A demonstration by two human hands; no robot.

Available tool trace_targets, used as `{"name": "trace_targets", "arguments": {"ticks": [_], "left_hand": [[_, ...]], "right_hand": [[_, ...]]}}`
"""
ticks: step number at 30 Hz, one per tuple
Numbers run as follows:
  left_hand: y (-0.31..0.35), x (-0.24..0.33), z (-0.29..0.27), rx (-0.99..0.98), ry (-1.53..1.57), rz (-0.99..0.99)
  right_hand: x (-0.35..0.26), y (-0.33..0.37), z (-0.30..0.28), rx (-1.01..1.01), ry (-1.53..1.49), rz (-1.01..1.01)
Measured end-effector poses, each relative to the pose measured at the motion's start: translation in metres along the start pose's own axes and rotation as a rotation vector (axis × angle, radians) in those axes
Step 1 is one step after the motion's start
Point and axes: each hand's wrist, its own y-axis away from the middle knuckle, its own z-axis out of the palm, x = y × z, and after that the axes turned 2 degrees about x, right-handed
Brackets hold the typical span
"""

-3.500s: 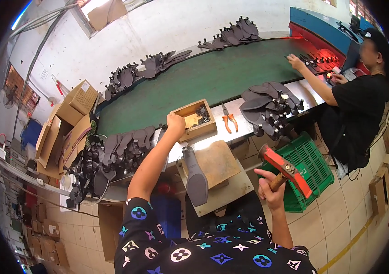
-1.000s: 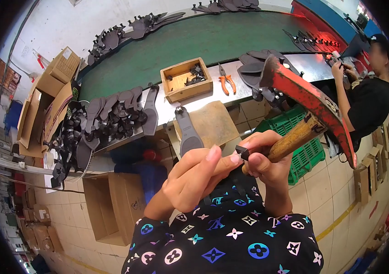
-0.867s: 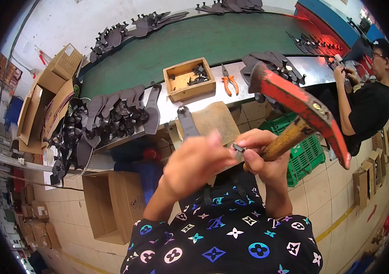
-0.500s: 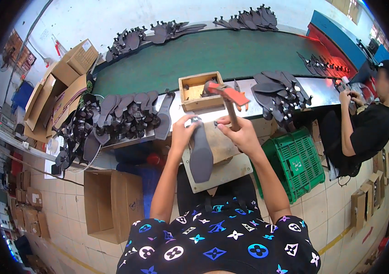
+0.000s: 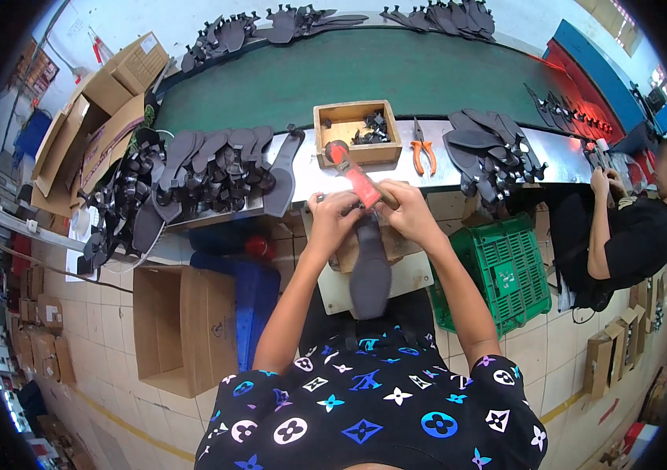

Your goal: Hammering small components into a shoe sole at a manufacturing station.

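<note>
A dark grey shoe sole (image 5: 370, 274) lies lengthwise over a block on a small work stand (image 5: 409, 276), its wide toe end toward me. My left hand (image 5: 333, 221) is closed around the sole's narrow heel end. In my right hand (image 5: 410, 213) is a hammer (image 5: 363, 186) with a red head, its handle held between thumb and palm. The head tilts up and left over the heel end. My right fingertips also meet the heel end; anything small pinched there is hidden. Beyond my hands stands a wooden box (image 5: 358, 160) with small black pieces (image 5: 374, 128) inside.
Orange-handled pliers (image 5: 424, 153) lie right of the box. Soles with heels are piled left (image 5: 216, 172) and right (image 5: 490, 153) on the metal edge beside a green conveyor belt (image 5: 310, 74). A green crate (image 5: 498, 274), an open carton (image 5: 181, 329) and a seated co-worker (image 5: 631, 219) are nearby.
My right hand has moved left to the heel end, and the hammer head has swung left and lower. The sole has shifted right and straightened. The view has tilted, showing the box and pliers more fully.
</note>
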Motion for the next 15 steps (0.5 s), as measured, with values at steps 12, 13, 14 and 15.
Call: {"name": "trace_targets", "arguments": {"ticks": [12, 13, 14, 15], "left_hand": [[-0.005, -0.009, -0.004, -0.041, 0.274, -0.077], [-0.002, -0.015, -0.002, -0.043, 0.277, -0.078], [-0.007, -0.007, -0.008, -0.107, 0.378, -0.078], [-0.009, 0.000, -0.015, -0.160, 0.476, -0.084]], "right_hand": [[-0.024, 0.024, 0.014, 0.121, 0.404, -0.062], [-0.034, 0.031, 0.016, 0.157, 0.257, 0.057], [-0.046, 0.036, 0.015, 0.200, 0.111, 0.179], [-0.060, 0.042, 0.011, 0.198, 0.111, 0.179]]}}
